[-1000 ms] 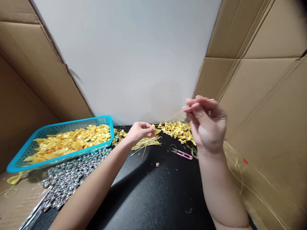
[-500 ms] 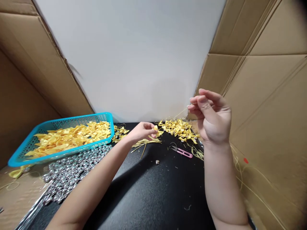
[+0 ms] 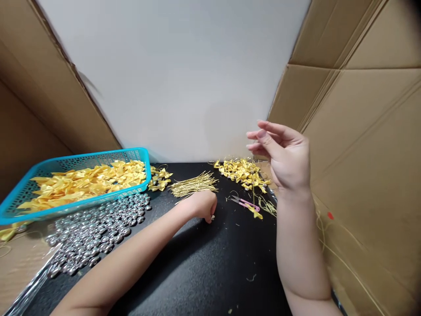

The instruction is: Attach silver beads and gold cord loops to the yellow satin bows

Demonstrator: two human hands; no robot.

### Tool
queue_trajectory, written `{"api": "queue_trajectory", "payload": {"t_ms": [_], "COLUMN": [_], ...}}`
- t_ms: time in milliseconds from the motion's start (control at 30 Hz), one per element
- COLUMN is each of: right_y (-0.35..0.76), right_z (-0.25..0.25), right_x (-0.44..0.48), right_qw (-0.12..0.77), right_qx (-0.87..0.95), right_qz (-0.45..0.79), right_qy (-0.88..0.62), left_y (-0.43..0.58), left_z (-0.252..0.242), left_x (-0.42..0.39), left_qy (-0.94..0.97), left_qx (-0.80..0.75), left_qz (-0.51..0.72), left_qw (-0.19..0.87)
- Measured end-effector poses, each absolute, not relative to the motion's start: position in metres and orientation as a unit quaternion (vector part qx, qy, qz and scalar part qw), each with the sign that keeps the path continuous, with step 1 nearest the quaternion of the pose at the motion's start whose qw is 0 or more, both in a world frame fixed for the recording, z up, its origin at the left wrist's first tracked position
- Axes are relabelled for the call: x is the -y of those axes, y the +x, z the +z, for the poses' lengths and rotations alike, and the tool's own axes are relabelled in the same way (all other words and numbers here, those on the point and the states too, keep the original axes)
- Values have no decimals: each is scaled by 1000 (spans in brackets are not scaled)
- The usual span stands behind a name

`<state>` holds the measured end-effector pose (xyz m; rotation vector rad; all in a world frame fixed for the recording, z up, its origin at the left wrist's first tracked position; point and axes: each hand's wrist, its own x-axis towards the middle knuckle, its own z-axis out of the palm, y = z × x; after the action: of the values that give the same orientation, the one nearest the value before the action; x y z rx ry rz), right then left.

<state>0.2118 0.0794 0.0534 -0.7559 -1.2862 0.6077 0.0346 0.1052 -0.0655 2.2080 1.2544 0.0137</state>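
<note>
One small silver bead (image 3: 213, 217) sits on the black counter (image 3: 197, 276), touching the left hand (image 3: 204, 205) at its fingertips; whether they pinch it is hard to tell. Up high, the right hand (image 3: 289, 160) pinches a thin string (image 3: 253, 195). A yellow bow (image 3: 255, 213) hangs below, by the pink scissors (image 3: 240, 200).

We're up on the person's head, looking forward and down, near the left hand (image 3: 205, 206) and right hand (image 3: 284, 153), whose arms (image 3: 301, 245) leave our bottom edge! Black tabletop (image 3: 200, 272) spreads below, a pale panel (image 3: 174, 79) stands dead ahead, cardboard walls (image 3: 365, 131) flank us.
</note>
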Motion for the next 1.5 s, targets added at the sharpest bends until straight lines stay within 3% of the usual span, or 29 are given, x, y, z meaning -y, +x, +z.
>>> {"api": "queue_trajectory", "payload": {"t_ms": [133, 267, 433, 600, 867, 1233, 1500], "right_y": [208, 202, 188, 174, 172, 168, 162], "right_z": [52, 51, 46, 46, 48, 45, 38], "right_x": [-79, -80, -77, -63, -53, -56, -65], "right_qw": [653, 600, 499, 459, 459, 470, 480], "right_qx": [614, 636, 683, 722, 749, 747, 723], "right_qz": [240, 295, 370, 360, 285, 272, 318], "right_qy": [-372, -386, -384, -372, -383, -383, -383], "left_y": [36, 12, -24, -25, -17, -18, -17], "left_z": [-68, -40, -1, 5, 12, 23, 24], "left_x": [-110, -122, -127, -119, -109, -100, -101], "left_qy": [831, 817, 748, 687, 672, 680, 650], "left_qx": [-454, -405, -350, -306, -278, -316, -304], "left_qz": [52, 129, 319, 454, 484, 463, 538], "left_qw": [316, 390, 466, 478, 487, 473, 442]}}
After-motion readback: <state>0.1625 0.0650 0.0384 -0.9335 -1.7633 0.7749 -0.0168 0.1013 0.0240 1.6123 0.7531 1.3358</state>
